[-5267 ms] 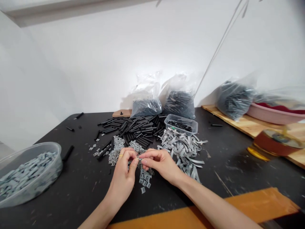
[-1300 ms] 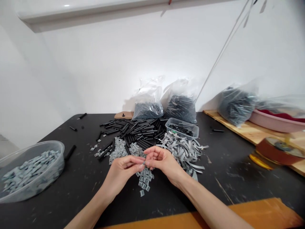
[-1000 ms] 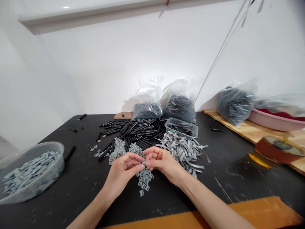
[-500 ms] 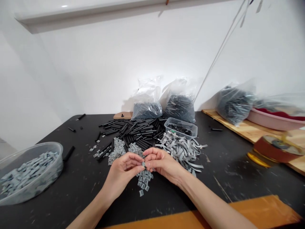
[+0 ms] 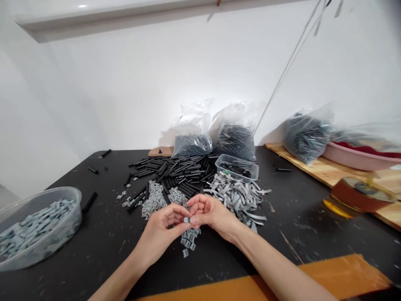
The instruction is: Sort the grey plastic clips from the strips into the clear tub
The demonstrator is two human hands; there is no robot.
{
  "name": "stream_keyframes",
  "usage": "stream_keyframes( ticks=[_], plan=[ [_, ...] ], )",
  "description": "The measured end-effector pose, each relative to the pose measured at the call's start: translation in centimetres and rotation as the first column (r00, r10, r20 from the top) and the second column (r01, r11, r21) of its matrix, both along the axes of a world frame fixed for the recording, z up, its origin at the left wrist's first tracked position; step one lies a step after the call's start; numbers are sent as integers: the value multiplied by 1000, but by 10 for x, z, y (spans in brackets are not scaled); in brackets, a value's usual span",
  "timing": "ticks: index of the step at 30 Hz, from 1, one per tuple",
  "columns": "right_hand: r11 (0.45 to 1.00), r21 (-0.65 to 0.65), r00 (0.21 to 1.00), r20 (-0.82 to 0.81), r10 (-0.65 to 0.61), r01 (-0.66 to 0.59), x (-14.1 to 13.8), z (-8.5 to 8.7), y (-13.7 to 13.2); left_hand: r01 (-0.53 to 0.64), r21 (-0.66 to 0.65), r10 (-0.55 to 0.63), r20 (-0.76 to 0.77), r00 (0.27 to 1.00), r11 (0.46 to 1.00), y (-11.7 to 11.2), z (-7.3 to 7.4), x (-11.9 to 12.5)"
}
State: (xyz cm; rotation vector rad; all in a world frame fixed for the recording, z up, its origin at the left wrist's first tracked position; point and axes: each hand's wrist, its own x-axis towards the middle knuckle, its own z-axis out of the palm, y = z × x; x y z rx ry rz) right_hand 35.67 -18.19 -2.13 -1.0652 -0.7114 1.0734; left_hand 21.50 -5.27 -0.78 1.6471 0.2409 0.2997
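My left hand [image 5: 161, 232] and my right hand [image 5: 213, 213] meet above the black tabletop [image 5: 282, 209]. Their fingertips pinch a small grey piece [image 5: 187, 220] with a darker end, too small to make out in detail. Just below the hands lies a scatter of small grey square pieces [image 5: 188, 239]. A larger heap of the same pieces [image 5: 153, 205] sits beyond my left hand. Grey strips [image 5: 234, 196] pile up beyond my right hand, and black tubes [image 5: 175, 171] lie in a wide heap behind.
A transparent tub of grey pieces [image 5: 37, 232] stands at the left. A small transparent box [image 5: 237, 168] and several plastic bags of dark parts [image 5: 234, 142] stand at the back. A pink basin [image 5: 360, 159] and an amber-coloured tin [image 5: 359, 194] are on a wooden board [image 5: 332, 175] at the right.
My fingertips have shifted the small piece, and more of it now shows between them. The view has drifted slightly, while the heaps on the table stay as they were.
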Motion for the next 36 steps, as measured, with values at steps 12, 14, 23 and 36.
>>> stream_keyframes(
  ticks=[12,14,23,36],
  plan=[
    [996,-63,983,167,72,-63,6,14,-8,-53,-246,45,-36,998,968,9,-2,1],
    [993,-67,975,195,110,-98,9,18,-11,-43,-266,32,-45,998,963,10,-2,0],
    [982,-29,956,223,189,-187,10,15,-9,5,-364,-23,-45,999,931,8,-4,-3],
    [972,-156,971,131,198,-177,10,10,-9,74,-417,-83,-4,997,906,3,0,-4]
  ],
)
